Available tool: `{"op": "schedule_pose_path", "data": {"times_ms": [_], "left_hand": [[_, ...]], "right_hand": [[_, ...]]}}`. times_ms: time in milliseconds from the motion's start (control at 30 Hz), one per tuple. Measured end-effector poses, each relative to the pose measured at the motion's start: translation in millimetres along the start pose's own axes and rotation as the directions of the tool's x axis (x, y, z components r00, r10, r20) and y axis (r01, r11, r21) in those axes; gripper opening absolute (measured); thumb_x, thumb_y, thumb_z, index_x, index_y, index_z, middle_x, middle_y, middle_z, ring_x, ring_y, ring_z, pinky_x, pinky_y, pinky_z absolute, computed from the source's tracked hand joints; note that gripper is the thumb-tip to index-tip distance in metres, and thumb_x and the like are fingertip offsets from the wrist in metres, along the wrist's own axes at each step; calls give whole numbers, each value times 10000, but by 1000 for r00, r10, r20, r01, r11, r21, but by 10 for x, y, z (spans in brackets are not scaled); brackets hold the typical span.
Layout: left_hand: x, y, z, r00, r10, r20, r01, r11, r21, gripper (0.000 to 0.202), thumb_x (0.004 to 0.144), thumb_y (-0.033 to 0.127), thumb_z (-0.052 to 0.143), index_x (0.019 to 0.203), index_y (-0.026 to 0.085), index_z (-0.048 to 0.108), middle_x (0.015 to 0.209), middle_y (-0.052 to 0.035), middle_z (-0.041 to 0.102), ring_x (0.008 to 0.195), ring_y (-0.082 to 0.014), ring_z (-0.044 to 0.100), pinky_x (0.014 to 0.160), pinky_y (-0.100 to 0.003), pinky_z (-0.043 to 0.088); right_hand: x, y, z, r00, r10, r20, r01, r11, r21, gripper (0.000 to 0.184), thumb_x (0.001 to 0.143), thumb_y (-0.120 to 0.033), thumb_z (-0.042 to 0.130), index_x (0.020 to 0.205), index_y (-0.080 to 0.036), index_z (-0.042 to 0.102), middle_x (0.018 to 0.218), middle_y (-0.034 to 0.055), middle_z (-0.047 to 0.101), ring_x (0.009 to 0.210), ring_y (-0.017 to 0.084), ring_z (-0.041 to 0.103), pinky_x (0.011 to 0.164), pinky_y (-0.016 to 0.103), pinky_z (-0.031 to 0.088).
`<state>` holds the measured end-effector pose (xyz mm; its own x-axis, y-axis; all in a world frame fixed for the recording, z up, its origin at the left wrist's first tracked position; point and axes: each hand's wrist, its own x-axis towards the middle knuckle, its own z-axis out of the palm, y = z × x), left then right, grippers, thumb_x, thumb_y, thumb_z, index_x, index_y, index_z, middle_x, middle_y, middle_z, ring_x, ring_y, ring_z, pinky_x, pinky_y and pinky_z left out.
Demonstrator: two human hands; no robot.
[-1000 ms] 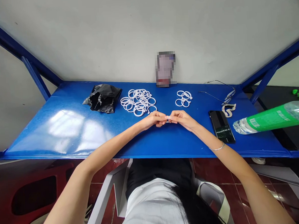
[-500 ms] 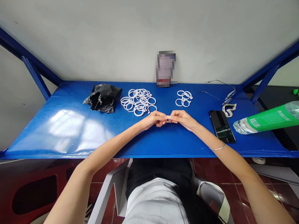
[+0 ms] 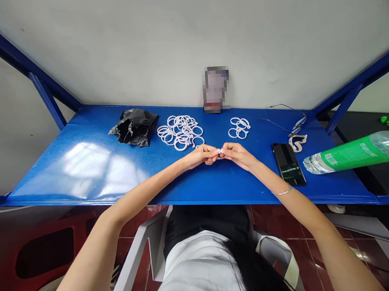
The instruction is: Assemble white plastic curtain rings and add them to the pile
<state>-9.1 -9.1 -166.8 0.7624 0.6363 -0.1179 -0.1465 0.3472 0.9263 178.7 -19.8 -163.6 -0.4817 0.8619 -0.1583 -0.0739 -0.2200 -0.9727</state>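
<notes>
While both arms reached forward over the blue tabletop (image 3: 84, 170), the left hand (image 3: 200, 156) and right hand (image 3: 237, 154) met fingertip to fingertip, pinching one small white ring (image 3: 220, 151) between them.

Bright, sharp; tabletop glare; edge distortion

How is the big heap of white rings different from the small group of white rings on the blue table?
The big heap holds many rings, piled and overlapping; the small group holds only a few, lying nearly flat. The big heap lies beside the black bag; the small group lies to the right, nearer the phone. Both are white rings on the blue table.
</notes>
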Motion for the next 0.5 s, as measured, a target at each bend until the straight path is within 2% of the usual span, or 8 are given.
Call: {"op": "schedule_pose_path", "data": {"times_ms": [300, 400, 500], "left_hand": [[19, -31, -15, 1000, 18, 13, -17, 998, -57, 525, 696, 568, 747, 577, 101, 539, 471, 60, 343, 447, -31, 289, 463, -201, 202], [25, -44, -22, 998, 59, -18, -60, 996, -65, 488, 711, 545, 743, 643, 88, 584, 514, 38, 436, 459, -36, 353, 461, -192, 239], [30, -45, -29, 986, 121, -114, -130, 989, -74, 447, 698, 505, 767, 765, 87, 626, 635, 5, 558, 499, -45, 444, 471, -184, 292]], "right_hand": [[-1, -1, -17, 1000, -13, 22, 11, 998, 63, 382, 638, -527, 814, 650, -190, 634, 558, -42, 526, 570, 94, 450, 723, 287, 438], [5, -1, -23, 1000, -2, 16, 0, 994, 111, 356, 650, -500, 818, 653, -193, 639, 548, -45, 507, 630, 112, 513, 774, 291, 451], [17, 6, -39, 999, -23, -35, 29, 983, 180, 338, 639, -474, 834, 648, -202, 634, 608, -34, 548, 748, 134, 581, 833, 294, 461]]}}
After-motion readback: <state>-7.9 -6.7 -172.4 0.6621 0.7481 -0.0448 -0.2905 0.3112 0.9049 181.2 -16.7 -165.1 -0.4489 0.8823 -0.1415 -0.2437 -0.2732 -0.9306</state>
